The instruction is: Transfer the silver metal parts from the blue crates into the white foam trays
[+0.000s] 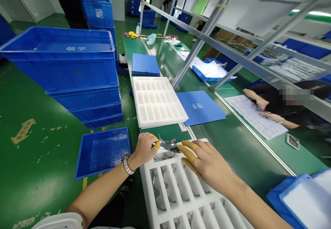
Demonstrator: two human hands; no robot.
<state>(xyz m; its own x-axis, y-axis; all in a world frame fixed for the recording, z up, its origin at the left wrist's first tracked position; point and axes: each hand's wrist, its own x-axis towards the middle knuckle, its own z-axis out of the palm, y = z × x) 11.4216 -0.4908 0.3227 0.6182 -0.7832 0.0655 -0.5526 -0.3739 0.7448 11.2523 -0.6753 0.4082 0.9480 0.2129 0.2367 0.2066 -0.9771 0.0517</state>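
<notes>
My left hand (146, 148) is closed in a pinch on one end of a shiny silver curved part (168, 145), with yellow finger covers on its thumb and forefinger. At the part's other, darker end, my right hand (204, 158) has yellow-covered fingers stretched and apart; a fingertip is at that end, and a firm grip does not show. Both hands are over the near white foam tray (148, 187). Its slots hold several curved, clear-edged pieces (157, 191) with shiny ends. My right hand and forearm hide part of the tray.
Another white foam tray (160, 118) lies ahead, beside blue sheets (201, 106). Stacked blue crates (85, 70) and a low blue bin (103, 151) stand left. A metal rack post (193, 55) rises from the bench. One co-worker's hands (269, 113) work across the bench; another person stands behind the crates.
</notes>
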